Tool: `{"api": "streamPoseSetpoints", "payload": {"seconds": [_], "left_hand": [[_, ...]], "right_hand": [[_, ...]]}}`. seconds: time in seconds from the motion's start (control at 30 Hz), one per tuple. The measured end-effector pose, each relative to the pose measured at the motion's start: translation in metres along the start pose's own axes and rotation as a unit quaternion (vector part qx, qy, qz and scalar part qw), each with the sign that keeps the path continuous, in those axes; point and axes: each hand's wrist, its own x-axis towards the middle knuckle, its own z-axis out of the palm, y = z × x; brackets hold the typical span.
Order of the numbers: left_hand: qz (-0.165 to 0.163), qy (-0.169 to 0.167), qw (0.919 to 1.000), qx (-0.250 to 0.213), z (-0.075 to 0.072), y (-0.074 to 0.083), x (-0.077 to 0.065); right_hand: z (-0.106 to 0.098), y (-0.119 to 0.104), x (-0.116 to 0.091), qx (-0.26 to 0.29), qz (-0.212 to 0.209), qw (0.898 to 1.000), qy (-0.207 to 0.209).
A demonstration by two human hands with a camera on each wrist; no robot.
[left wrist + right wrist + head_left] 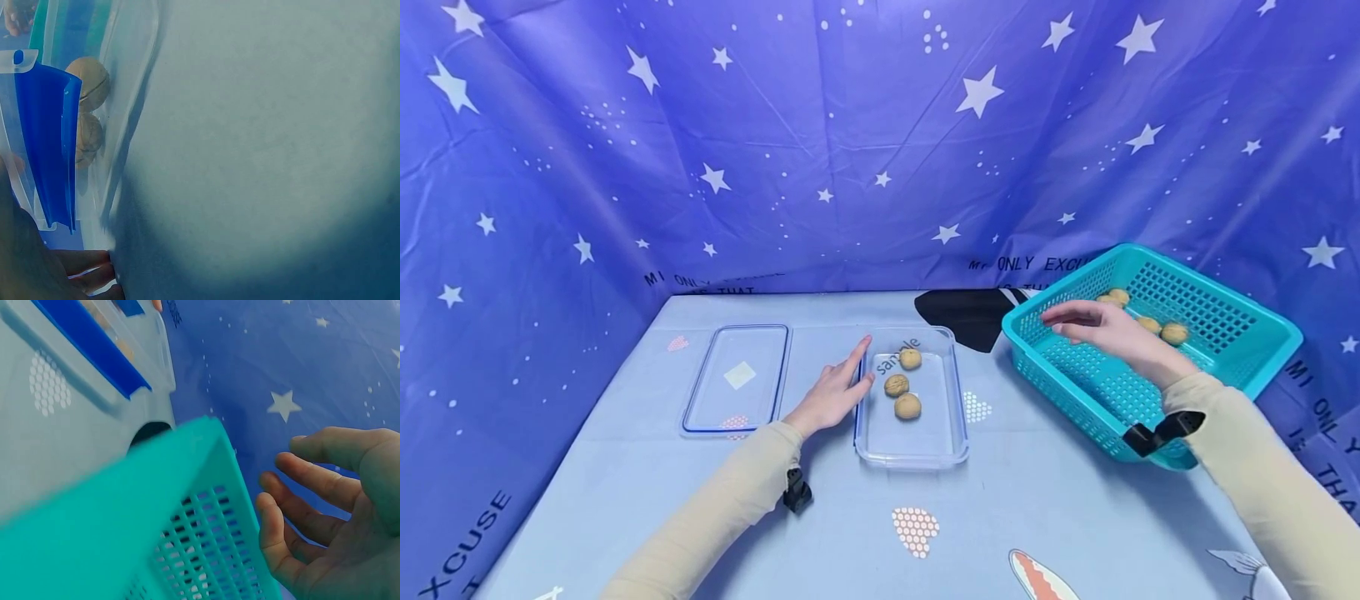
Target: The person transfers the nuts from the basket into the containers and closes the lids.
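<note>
A clear plastic food container (912, 450) with blue side clips stands on the table with three walnuts (907, 407) inside. At its left side is my left hand (829, 398), index finger stretched along the rim and thumb at the near edge. In the left wrist view a blue clip (47, 137) hangs out from the container wall, and two walnuts (90, 84) show through it. My right hand (1108, 332) hovers above the left part of a turquoise basket (1067, 417). Its fingers (325, 478) are loosely bent with nothing between them. Several walnuts (1175, 334) lie in the basket.
Left of the container lies its flat clear lid (741, 408) with a blue seal. Behind the table hangs a blue star-printed curtain (850, 150). The tablecloth (820, 533) is pale blue with printed hearts.
</note>
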Motion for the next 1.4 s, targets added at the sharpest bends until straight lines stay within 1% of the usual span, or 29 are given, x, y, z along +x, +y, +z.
{"api": "streamPoseSetpoints", "payload": {"seconds": [0.2,0.27,0.47,0.67,0.73,0.87,1.0,1.07,1.23,1.4], "left_hand": [[-0.013,0.002,0.9999,-0.004,-0.001,0.000,-0.002],[-0.018,0.002,0.9998,-0.004,0.000,0.000,-0.002],[-0.021,-0.002,0.9998,-0.006,0.000,0.002,-0.003],[-0.021,-0.001,0.9997,-0.007,0.001,-0.001,-0.002],[-0.022,0.000,0.9997,-0.008,0.001,-0.002,-0.002],[-0.023,0.001,0.9997,-0.005,0.001,-0.002,-0.002],[-0.027,0.001,0.9996,-0.002,0.000,-0.001,-0.002],[-0.031,-0.001,0.9995,-0.001,-0.001,-0.001,-0.002],[-0.032,-0.004,0.9995,0.000,-0.001,0.001,-0.002],[-0.035,-0.007,0.9993,-0.003,-0.002,0.001,-0.001]], "right_hand": [[-0.016,0.012,0.003,-0.011,-0.005,1.000,-0.009],[-0.021,0.018,0.003,-0.010,0.003,1.000,-0.012],[-0.037,0.037,0.001,-0.016,0.045,0.999,-0.005],[-0.052,0.051,0.001,-0.031,0.065,0.997,-0.007],[-0.056,0.055,0.001,-0.040,0.072,0.997,-0.005],[-0.061,0.060,0.001,-0.083,0.084,0.993,-0.003],[-0.066,0.066,0.003,-0.114,0.093,0.989,-0.014],[-0.069,0.071,0.004,-0.116,0.104,0.988,-0.017],[-0.077,0.085,0.002,-0.099,0.136,0.986,-0.013],[-0.084,0.093,-0.001,-0.092,0.150,0.984,-0.016]]}}
